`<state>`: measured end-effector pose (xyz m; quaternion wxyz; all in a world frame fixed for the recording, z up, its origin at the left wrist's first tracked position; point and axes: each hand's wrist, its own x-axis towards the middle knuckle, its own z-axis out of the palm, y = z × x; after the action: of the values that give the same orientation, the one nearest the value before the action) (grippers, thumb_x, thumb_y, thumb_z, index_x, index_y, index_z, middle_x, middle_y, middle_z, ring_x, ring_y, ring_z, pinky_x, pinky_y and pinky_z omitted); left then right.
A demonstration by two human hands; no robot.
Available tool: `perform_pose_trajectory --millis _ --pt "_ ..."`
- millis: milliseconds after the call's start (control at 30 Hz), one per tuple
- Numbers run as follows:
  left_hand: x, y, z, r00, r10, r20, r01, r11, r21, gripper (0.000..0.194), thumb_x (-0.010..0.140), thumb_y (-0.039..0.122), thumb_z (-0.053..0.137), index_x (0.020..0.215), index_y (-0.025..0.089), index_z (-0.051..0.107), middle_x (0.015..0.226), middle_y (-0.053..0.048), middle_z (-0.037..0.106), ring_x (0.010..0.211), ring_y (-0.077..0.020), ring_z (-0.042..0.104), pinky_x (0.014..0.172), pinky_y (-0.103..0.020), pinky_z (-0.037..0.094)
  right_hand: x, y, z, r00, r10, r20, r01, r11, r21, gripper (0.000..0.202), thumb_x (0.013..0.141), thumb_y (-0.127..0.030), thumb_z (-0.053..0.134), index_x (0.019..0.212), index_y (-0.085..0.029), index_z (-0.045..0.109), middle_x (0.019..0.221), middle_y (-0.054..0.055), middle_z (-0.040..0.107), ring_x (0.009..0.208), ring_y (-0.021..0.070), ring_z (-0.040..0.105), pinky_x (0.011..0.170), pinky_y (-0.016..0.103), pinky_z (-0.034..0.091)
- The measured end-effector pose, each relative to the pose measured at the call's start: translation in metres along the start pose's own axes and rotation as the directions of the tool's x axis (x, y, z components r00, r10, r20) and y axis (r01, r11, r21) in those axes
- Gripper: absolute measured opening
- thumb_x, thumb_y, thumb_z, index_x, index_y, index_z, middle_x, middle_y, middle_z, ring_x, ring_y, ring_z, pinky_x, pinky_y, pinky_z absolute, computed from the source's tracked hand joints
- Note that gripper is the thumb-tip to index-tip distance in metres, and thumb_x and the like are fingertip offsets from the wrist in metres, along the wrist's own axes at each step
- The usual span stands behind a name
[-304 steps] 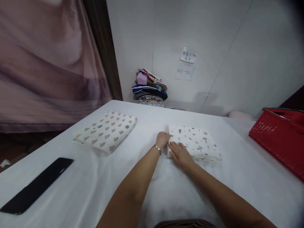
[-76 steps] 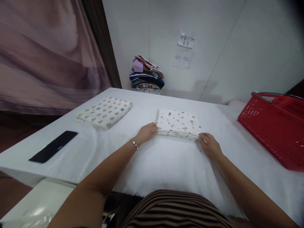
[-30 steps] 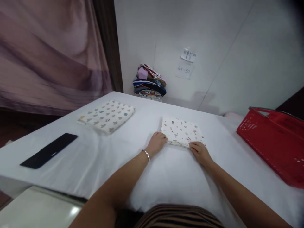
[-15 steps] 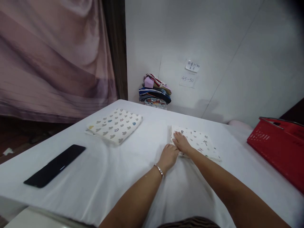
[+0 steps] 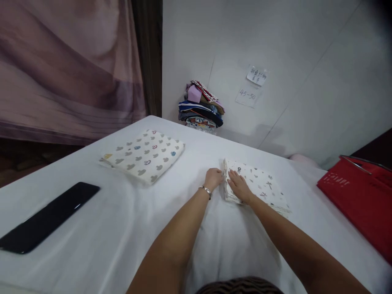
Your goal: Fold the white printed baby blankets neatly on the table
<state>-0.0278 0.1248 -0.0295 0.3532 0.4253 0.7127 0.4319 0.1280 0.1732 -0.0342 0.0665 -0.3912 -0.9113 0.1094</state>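
Observation:
A folded white cloth with small plant prints (image 5: 260, 179) lies on the white-covered table (image 5: 159, 220). My right hand (image 5: 240, 188) rests flat on its left part, fingers spread and pointing away from me. My left hand (image 5: 213, 179), with a silver bracelet at the wrist, is at the cloth's left edge. Its fingers are curled against that edge, and their tips are too small to make out. To the left lies another folded white cloth with grey mushroom-like prints (image 5: 150, 155), untouched.
A long black flat object (image 5: 50, 216) lies at the table's left. On the right is a red basket (image 5: 355, 200). Stacked folded fabrics (image 5: 200, 108) stand beyond the far edge by the wall, below two paper notes (image 5: 246, 97). A pinkish curtain (image 5: 70, 69) hangs at the left.
My left hand has moved away from my right hand to the cloth's left edge. My right hand has flattened on the cloth. The whole view has shifted and tilted a little.

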Motion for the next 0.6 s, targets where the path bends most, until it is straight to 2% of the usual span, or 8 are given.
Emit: perform_pose_trajectory --millis 67,167,400,600 --pt "0.009 0.0 0.007 1.0 -0.016 0.026 0.016 1.0 -0.003 0.024 0.079 0.015 0.049 0.092 0.014 0.07 0.076 -0.007 0.072 0.062 -0.0124 0.064 0.058 -0.022 0.049 -0.001 0.0 0.0 1.0 -0.01 -0.005 0.01 1.0 -0.005 0.054 0.096 -0.045 0.023 0.145 -0.023 0.032 0.152 0.008 0.024 0.141 0.0234 0.018 0.111 0.049 0.018" --pt "0.023 0.001 0.012 1.0 -0.008 0.012 0.008 1.0 0.017 0.024 0.08 0.017 0.048 0.087 0.014 0.071 0.078 -0.009 0.072 0.067 -0.0142 0.065 0.063 -0.024 0.049 -0.003 0.0 0.0 1.0 -0.022 -0.004 0.022 1.0 -0.016 0.054 0.096 -0.044 0.023 0.145 -0.023 0.031 0.153 0.007 0.024 0.141 0.023 0.017 0.112 0.049 0.017" --pt "0.065 0.008 0.011 0.999 0.044 -0.03 -0.042 0.996 0.081 0.027 0.078 0.016 0.052 0.097 0.014 0.071 0.09 -0.012 0.072 0.081 -0.017 0.066 0.073 -0.027 0.048 -0.004 -0.004 -0.002 1.0 -0.009 0.017 0.009 1.0 -0.01 0.058 0.096 -0.046 0.02 0.146 -0.019 0.029 0.153 0.008 0.02 0.142 0.0228 0.014 0.113 0.048 0.015" --pt "0.083 0.012 0.01 0.996 0.062 -0.057 -0.052 0.986 0.156 0.037 0.078 0.012 0.048 0.112 0.012 0.065 0.101 -0.012 0.071 0.09 -0.0166 0.065 0.079 -0.026 0.047 -0.005 -0.007 -0.003 1.0 -0.023 0.005 0.023 0.999 -0.032 0.055 0.096 -0.043 0.021 0.146 -0.02 0.03 0.153 0.007 0.022 0.142 0.0228 0.015 0.113 0.048 0.016"
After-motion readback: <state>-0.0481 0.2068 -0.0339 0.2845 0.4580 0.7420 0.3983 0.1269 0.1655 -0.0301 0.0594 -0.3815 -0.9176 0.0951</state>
